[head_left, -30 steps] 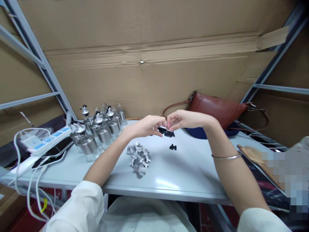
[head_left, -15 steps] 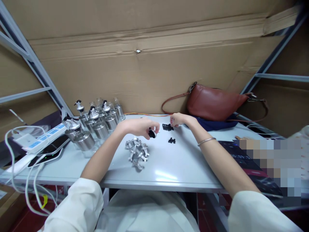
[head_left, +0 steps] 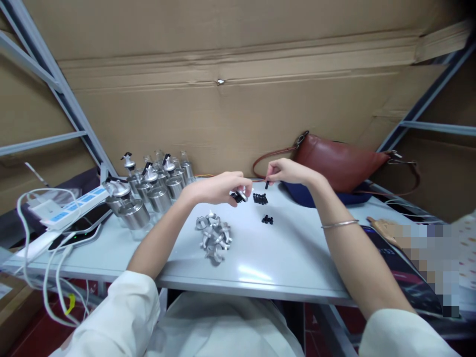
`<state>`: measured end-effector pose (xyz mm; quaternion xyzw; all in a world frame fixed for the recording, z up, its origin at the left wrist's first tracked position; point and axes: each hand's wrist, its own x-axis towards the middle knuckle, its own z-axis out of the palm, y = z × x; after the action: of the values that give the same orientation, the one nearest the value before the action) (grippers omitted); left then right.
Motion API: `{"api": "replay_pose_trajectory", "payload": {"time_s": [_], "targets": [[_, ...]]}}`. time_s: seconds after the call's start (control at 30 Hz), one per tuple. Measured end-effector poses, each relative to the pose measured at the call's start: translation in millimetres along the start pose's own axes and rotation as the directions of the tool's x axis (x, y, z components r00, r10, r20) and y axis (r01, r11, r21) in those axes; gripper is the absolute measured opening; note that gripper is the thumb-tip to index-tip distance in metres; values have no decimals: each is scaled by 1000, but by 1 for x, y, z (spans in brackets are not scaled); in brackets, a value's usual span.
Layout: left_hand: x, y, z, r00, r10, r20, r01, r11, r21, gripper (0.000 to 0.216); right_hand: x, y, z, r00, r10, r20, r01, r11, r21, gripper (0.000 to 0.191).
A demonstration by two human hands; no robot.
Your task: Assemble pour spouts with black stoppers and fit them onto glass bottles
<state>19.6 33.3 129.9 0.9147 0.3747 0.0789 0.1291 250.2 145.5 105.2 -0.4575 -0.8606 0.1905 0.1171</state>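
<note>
The right hand is closed in a narrow pinch, thumb and forefinger holding one small black plug that hangs below the fingertips with its long axis roughly upright. It is clear of the table and just above the heap of black plugs. A little to its left and slightly lower, the left hand is curled around a silver cap with a dark part on it (how the cap is turned I cannot tell). Plug and cap are near each other but not touching, and the plug lies to the right of the cap. Further out, a smaller cluster of black pieces lies nearer the person, a pile of silver spouts sits under the left forearm, glass bottles stand at the far left and a brown bag rests behind the right wrist. Half a second ago the right hand's fingertips were down at the black heap; now they are raised with a plug between them, and the left hand has come up off the silver pile toward the right one.
</note>
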Motion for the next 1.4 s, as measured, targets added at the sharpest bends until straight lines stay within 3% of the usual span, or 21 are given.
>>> {"api": "replay_pose_trajectory", "payload": {"time_s": [0.1,0.2,0.4,0.67,1.4], "targets": [[0,1,0,999,48,-17,-49,997,-56,28,-18,-20,-14,993,-114,20,103,952,288,24],[0,2,0,995,93,-32,-96,992,-87,30,-31,-39,-19,982,-181,59,149,923,354,34],[-1,7,-4,987,134,-87,-138,989,-48,28,-44,-59,-21,968,-226,105,173,913,369,38],[-10,23,-7,966,181,-188,-184,983,-3,22,-59,-73,-24,956,-290,-47,282,863,419,30],[-16,25,-15,962,181,-202,-197,978,-64,21,-61,-81,-20,938,-323,-129,346,829,440,31]]}}
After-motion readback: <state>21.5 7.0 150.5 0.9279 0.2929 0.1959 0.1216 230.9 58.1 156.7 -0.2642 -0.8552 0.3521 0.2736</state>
